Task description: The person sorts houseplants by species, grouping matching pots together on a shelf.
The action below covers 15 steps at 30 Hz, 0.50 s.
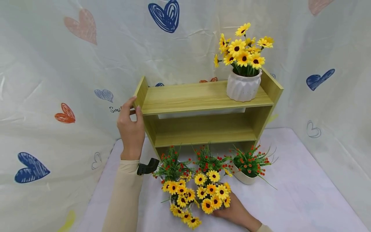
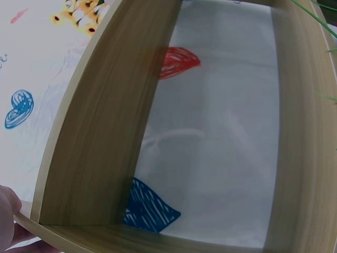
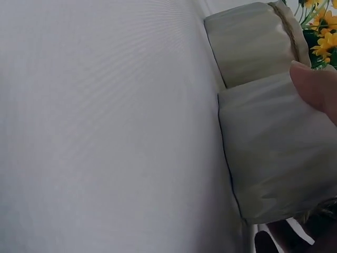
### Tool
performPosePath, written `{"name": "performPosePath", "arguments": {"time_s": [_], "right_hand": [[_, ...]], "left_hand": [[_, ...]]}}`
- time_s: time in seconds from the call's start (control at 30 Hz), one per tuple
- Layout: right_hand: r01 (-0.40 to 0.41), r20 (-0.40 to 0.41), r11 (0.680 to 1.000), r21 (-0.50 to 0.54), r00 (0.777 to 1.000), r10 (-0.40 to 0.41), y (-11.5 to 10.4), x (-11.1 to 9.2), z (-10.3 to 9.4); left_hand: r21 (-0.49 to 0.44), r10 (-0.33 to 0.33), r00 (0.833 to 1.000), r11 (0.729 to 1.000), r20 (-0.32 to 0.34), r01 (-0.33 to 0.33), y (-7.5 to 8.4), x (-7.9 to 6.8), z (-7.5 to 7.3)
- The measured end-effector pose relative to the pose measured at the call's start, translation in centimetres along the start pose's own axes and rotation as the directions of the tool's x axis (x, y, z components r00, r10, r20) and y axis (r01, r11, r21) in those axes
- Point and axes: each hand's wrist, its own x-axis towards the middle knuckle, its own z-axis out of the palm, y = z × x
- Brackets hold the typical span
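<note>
My left hand (image 1: 131,129) holds the upper left side panel of a light wooden shelf (image 1: 185,98); in the left wrist view its fingertips (image 2: 6,208) lie at the board's corner. My right hand (image 1: 236,211) grips a pot of yellow daisy-like flowers (image 1: 213,192) low in front of the shelf. The right wrist view shows the thumb on this pale flowerpot (image 3: 276,150), which stands on the table. Beside it is a second yellow-flowered pot (image 1: 182,199). A white ribbed pot (image 1: 243,86) of yellow flowers sits on the shelf's top board, at the right.
Three pots with red-dotted greenery stand before the shelf: a left one (image 1: 171,164), a middle one (image 1: 209,159) and a right one (image 1: 246,175). A pale cloth covers the table (image 1: 295,180). Behind hangs a curtain (image 1: 121,48) printed with hearts.
</note>
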Motion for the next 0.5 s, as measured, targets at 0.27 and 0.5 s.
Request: {"name": "performPosePath", "arguments": {"time_s": [0.27, 0.5], "right_hand": [[-0.119, -0.083, 0.991, -0.055, 0.99, 0.114, -1.0, -0.7, -0.1], [-0.252, -0.084, 0.967, 0.038, 0.964, 0.254, -3.1, -2.6, -1.6]], "left_hand": [[-0.022, -0.001, 1.0, 1.0, 0.004, 0.002, -0.2, -0.1, 0.1], [-0.028, 0.005, 1.0, 1.0, 0.0, -0.005, -0.3, -0.1, 0.1]]}}
